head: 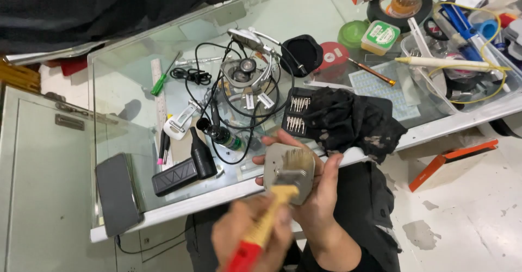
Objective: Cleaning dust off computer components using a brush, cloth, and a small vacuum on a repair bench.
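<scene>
My left hand (239,231), blurred, grips the red and yellow handle of a small brush (272,206). Its pale bristles rest on a grey metal plate (285,168). That plate lies in my right hand (321,196), with the thumb along its right edge and the fingertips curling round its left edge. Both hands are just in front of the near edge of the glass table (136,81), above my dark-clothed lap.
On the table lie a black cloth (353,119), a case of screwdriver bits (296,114), a magnifier headset (244,70) with tangled black cables, a green screwdriver (160,81), a black phone (117,193) and a clear tray of tools (462,60). An orange box (451,160) lies on the floor.
</scene>
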